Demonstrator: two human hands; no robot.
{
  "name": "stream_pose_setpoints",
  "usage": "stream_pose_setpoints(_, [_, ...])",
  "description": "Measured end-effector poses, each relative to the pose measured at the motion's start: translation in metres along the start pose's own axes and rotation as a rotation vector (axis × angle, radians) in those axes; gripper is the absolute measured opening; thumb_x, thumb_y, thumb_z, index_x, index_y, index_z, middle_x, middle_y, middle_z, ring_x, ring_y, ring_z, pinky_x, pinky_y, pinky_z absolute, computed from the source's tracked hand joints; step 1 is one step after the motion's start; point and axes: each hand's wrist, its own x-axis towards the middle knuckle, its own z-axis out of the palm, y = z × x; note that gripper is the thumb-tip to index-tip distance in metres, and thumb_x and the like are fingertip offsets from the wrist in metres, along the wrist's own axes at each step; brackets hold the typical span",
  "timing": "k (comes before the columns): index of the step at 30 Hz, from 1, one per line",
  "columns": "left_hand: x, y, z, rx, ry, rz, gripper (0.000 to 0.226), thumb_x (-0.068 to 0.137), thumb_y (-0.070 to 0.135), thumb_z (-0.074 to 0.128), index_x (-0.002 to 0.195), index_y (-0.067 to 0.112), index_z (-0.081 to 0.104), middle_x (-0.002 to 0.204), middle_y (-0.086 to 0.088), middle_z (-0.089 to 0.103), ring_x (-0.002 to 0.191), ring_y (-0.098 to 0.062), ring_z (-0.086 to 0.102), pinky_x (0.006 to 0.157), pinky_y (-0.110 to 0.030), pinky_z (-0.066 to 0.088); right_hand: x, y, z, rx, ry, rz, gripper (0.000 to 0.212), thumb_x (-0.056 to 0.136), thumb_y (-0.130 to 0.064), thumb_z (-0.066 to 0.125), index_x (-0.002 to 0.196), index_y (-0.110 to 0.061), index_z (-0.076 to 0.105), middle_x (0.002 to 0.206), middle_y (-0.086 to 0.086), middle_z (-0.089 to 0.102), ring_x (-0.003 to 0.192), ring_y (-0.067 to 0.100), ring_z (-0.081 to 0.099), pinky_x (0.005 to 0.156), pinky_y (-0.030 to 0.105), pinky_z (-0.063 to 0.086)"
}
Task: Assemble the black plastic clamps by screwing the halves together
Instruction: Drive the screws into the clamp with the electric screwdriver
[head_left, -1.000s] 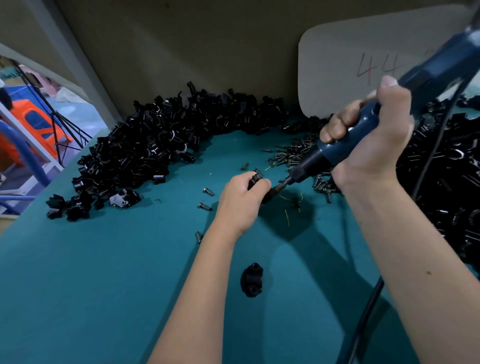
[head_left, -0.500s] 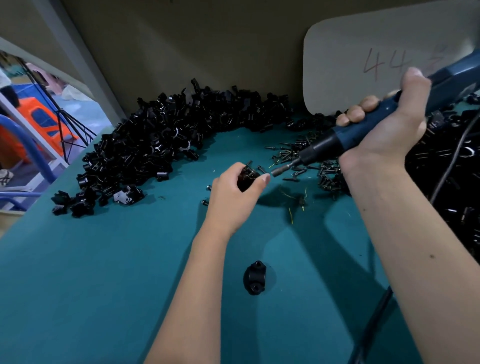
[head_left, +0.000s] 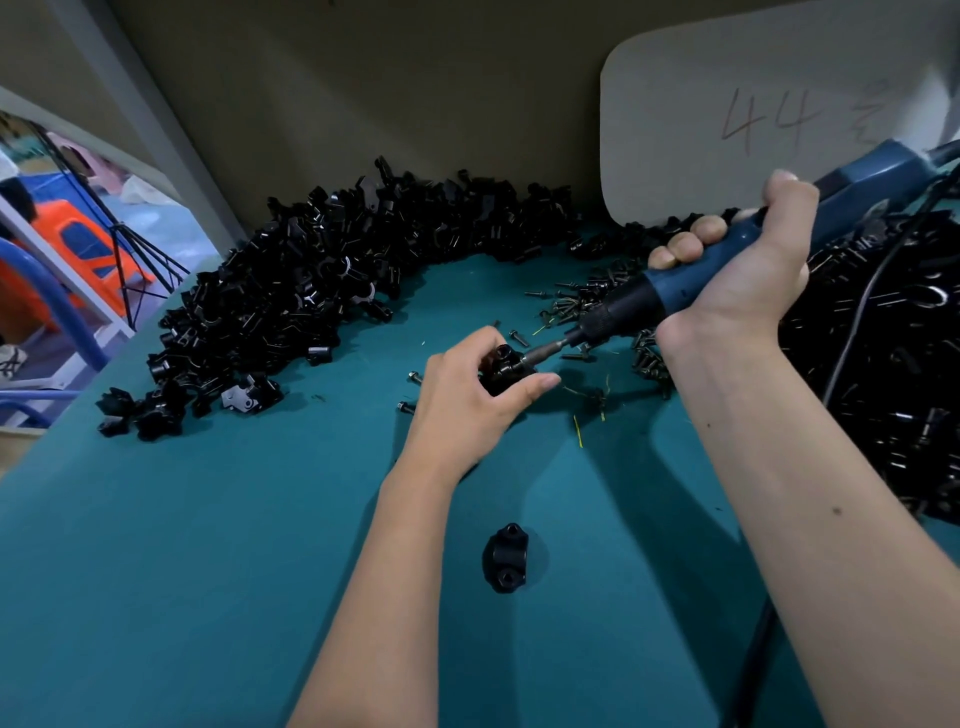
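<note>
A flat work table (head_left: 156, 571) covered in smooth teal matting fills the scene; a plain drab wall stands at its far edge. The left hand (head_left: 467, 400) pinches one small black plastic clamp (head_left: 503, 366) between thumb and curled fingers, at mid-table just above the mat; the clamp is glossy, blocky and rounded, with a screw hole showing on its upper face. The right hand (head_left: 748, 275) wraps fully round a blue electric screwdriver (head_left: 717, 254), a smooth cylinder with a black knurled collar and a thin metal bit; the bit slants down to the left and its tip touches the clamp's right side. A black cable (head_left: 862, 312) hangs from the tool's far end.

One more clamp piece (head_left: 505, 558) lies alone on the near mat between the two forearms; it is arch-shaped with two round holes, one at each end. Two big heaps of black parts (head_left: 311, 291) lie on the table, one far left and one at the right edge, too many to count. A scatter of small dark metal screws (head_left: 582, 296) lies between the heaps, far right of the held clamp; a few loose ones lie near the left hand. A pale rounded board (head_left: 727, 104) with "44" handwritten on it leans against the wall, far right.
</note>
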Motion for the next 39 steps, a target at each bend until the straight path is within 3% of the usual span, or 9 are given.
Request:
stream_pose_setpoints(4, [0.000, 0.000, 0.001, 0.029, 0.027, 0.042, 0.054, 0.079, 0.051, 0.085, 0.073, 0.021, 0.041, 0.065, 0.014, 0.048, 0.059, -0.007, 0.038, 0.051, -0.019, 0.031, 0.000, 0.000, -0.002, 0.001, -0.005, -0.010, 0.028, 0.095, -0.023, 0.063, 0.095, -0.014, 0.036, 0.062, 0.002, 0.045, 0.048, 0.018, 0.039, 0.050, 0.027, 0.037])
stream_pose_setpoints(7, [0.001, -0.001, 0.002, 0.015, 0.031, 0.046, 0.052, 0.078, 0.045, 0.087, 0.069, 0.025, 0.041, 0.063, 0.017, 0.048, 0.058, -0.007, 0.037, 0.050, -0.020, 0.030, 0.000, -0.001, -0.003, 0.001, -0.011, -0.019, 0.030, 0.094, -0.022, 0.064, 0.098, -0.013, 0.035, 0.062, 0.002, 0.045, 0.048, 0.018, 0.039, 0.050, 0.028, 0.037])
stream_pose_setpoints(15, [0.001, 0.001, 0.006, -0.042, 0.024, 0.038, 0.054, 0.080, 0.043, 0.085, 0.064, 0.026, 0.036, 0.056, 0.016, 0.042, 0.054, -0.008, 0.033, 0.048, -0.021, 0.026, 0.000, -0.001, -0.006, 0.047, 0.007, 0.003, 0.027, 0.094, -0.022, 0.063, 0.086, -0.014, 0.038, 0.062, 0.002, 0.045, 0.049, 0.017, 0.039, 0.050, 0.028, 0.037])
stream_pose_setpoints(19, [-0.001, 0.004, 0.010, -0.097, -0.015, 0.001, 0.039, 0.085, 0.045, 0.079, 0.080, 0.030, 0.043, 0.063, 0.018, 0.048, 0.056, -0.006, 0.037, 0.050, -0.019, 0.032, 0.000, -0.002, -0.004, 0.065, 0.000, 0.010, 0.028, 0.094, -0.023, 0.063, 0.082, -0.015, 0.039, 0.062, 0.001, 0.044, 0.049, 0.017, 0.039, 0.050, 0.028, 0.037])
stream_pose_setpoints(22, [-0.002, 0.005, 0.010, -0.136, -0.050, 0.008, 0.023, 0.086, 0.044, 0.079, 0.099, 0.036, 0.062, 0.072, 0.017, 0.060, 0.062, -0.008, 0.049, 0.056, -0.017, 0.039, 0.000, -0.002, -0.002, 0.056, -0.006, 0.013, 0.028, 0.094, -0.023, 0.064, 0.087, -0.015, 0.038, 0.062, 0.002, 0.045, 0.048, 0.018, 0.039, 0.050, 0.028, 0.037])
stream_pose_setpoints(25, [-0.001, 0.006, 0.010, -0.138, -0.042, 0.004, 0.029, 0.085, 0.038, 0.083, 0.113, 0.038, 0.075, 0.091, 0.011, 0.074, 0.080, -0.008, 0.063, 0.069, -0.016, 0.047, 0.000, -0.001, -0.002, 0.040, -0.003, 0.007, 0.031, 0.094, -0.023, 0.064, 0.101, -0.014, 0.035, 0.062, 0.002, 0.045, 0.049, 0.018, 0.039, 0.051, 0.028, 0.037])
stream_pose_setpoints(28, [0.000, 0.004, 0.012, -0.124, 0.000, 0.012, 0.026, 0.082, 0.032, 0.087, 0.107, 0.031, 0.079, 0.084, 0.015, 0.072, 0.073, -0.001, 0.058, 0.064, -0.009, 0.039, -0.001, -0.001, -0.004, 0.032, -0.002, 0.002, 0.029, 0.094, -0.023, 0.064, 0.093, -0.014, 0.036, 0.062, 0.002, 0.045, 0.049, 0.018, 0.039, 0.050, 0.028, 0.037])
stream_pose_setpoints(33, [0.001, 0.001, 0.016, -0.093, 0.012, 0.032, 0.018, 0.082, 0.031, 0.087, 0.098, 0.029, 0.079, 0.069, 0.025, 0.062, 0.063, 0.002, 0.052, 0.058, -0.010, 0.035, 0.000, -0.001, -0.008, 0.043, 0.010, 0.004, 0.028, 0.094, -0.022, 0.064, 0.085, -0.016, 0.038, 0.062, 0.002, 0.044, 0.048, 0.017, 0.039, 0.050, 0.028, 0.037])
stream_pose_setpoints(39, [0.001, 0.001, 0.017, -0.088, -0.003, 0.040, 0.016, 0.083, 0.035, 0.086, 0.095, 0.036, 0.076, 0.078, 0.020, 0.067, 0.067, -0.004, 0.056, 0.058, -0.017, 0.040, -0.001, 0.000, -0.011, 0.043, 0.019, 0.011, 0.027, 0.093, -0.022, 0.063, 0.088, -0.015, 0.037, 0.061, 0.001, 0.044, 0.048, 0.017, 0.039, 0.049, 0.028, 0.037])
